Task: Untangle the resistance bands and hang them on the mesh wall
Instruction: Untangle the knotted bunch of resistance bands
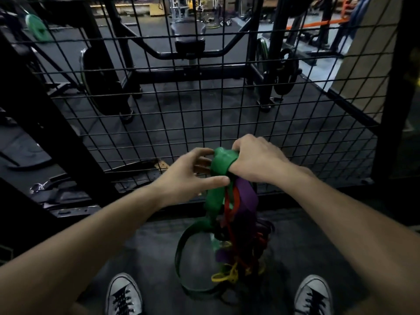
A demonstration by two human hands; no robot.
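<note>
2 bare forearms (95, 242) reach in from the lower corners, cut off at the frame's edge, and between them 2 grey canvas sneakers with black laces (124, 294) stand on the dark rubber floor (150, 246), both cropped at the bottom. The right hand (254, 159) is curled round the top of the tangled bundle of rubber resistance bands (229, 214), its fingers hidden behind and inside the broad green band (221, 163) that wraps over them, so how many bands it actually grips cannot be told. The left hand (191, 176) is spread wide just beside it, thumb tip touching the green band at its lower edge and fingertips reaching toward the fold; whether they pinch anything is unclear.

The bundle hangs from the right hand, in front of the black wire mesh wall (204, 114) and apart from it. The green band drops and opens into 1 large loop near the floor. A wide purple band (246, 201) and a thin red band (235, 198) hang against it, and lower down they knot together with a yellow band (227, 277) in a blurred, dim snarl where separate strands are hard to follow.

Behind the mesh, a black weight machine (188, 53) and a round green plate (36, 27) sit in shadow, their details lost.
</note>
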